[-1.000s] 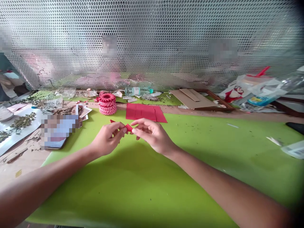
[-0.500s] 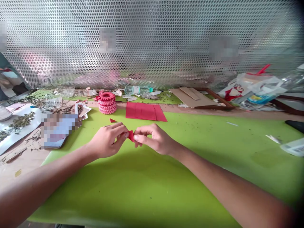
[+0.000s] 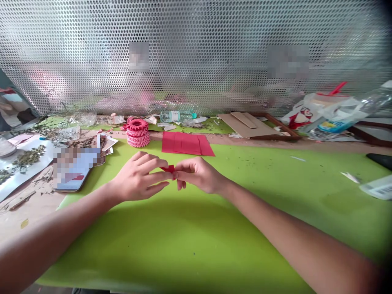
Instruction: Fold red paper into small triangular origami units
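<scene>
A small folded piece of red paper (image 3: 169, 168) is held up between my two hands over the green table cover. My right hand (image 3: 199, 175) pinches its right end between thumb and fingers. My left hand (image 3: 142, 177) has the paper's left end between its index and middle fingers, with its other fingers spread. Beyond my left hand stands a round stack of red and pink folded-paper rings (image 3: 138, 134). Several red paper sheets (image 3: 186, 143) lie flat behind the hands.
A phone (image 3: 72, 179) and dried plant bits (image 3: 29, 157) lie at left. Along the back are a plastic bottle (image 3: 176, 116), cardboard pieces (image 3: 249, 125) and a plastic bag (image 3: 324, 114). A perforated metal panel (image 3: 196, 53) rises behind the table.
My left fingers have shifted from a thumb pinch to straddling the paper, which has turned. A small red piece behind my left hand is now out of sight.
</scene>
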`<state>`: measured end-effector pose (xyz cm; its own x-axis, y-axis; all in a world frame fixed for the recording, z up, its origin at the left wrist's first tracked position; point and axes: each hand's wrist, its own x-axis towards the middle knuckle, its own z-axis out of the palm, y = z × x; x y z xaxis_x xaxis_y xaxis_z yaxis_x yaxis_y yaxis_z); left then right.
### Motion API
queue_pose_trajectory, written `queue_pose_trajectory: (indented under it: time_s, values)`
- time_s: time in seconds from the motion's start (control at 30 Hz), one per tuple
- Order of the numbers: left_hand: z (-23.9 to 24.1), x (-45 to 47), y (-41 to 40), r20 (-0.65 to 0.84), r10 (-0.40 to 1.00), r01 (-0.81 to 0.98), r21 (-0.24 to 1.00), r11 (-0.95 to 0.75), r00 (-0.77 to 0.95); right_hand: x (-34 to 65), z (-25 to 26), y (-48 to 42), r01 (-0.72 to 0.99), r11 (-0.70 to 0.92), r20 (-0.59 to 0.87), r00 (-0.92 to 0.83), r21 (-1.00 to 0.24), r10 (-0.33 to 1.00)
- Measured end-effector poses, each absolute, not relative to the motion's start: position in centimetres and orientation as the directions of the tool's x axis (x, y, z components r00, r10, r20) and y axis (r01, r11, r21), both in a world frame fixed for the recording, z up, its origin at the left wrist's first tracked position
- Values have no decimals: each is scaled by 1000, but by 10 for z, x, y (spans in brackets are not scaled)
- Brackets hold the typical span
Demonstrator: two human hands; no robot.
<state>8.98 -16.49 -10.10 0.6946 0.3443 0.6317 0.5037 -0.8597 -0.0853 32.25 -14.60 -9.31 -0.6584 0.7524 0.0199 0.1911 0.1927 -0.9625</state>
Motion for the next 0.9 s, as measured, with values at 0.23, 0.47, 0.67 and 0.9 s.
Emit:
queue_pose_trajectory:
  time_s: [0.23, 0.47, 0.67, 0.9]
  values:
    - [-103, 88, -163, 628, 247, 454, -190, -871, 738, 322, -95, -144, 169, 119, -25, -669, -978, 743]
    - [-98, 93, -165, 615, 196, 443, -278, -853, 764, 323, -97, -142, 167, 98, -45, -690, -981, 723]
    - [-105, 96, -166, 623, 242, 496, -272, -825, 744, 325, -96, -142, 253, 127, -89, -693, -959, 715]
    - [-106, 99, -166, 641, 359, 521, -76, -850, 679, 325, -97, -143, 323, 196, -89, -690, -926, 718]
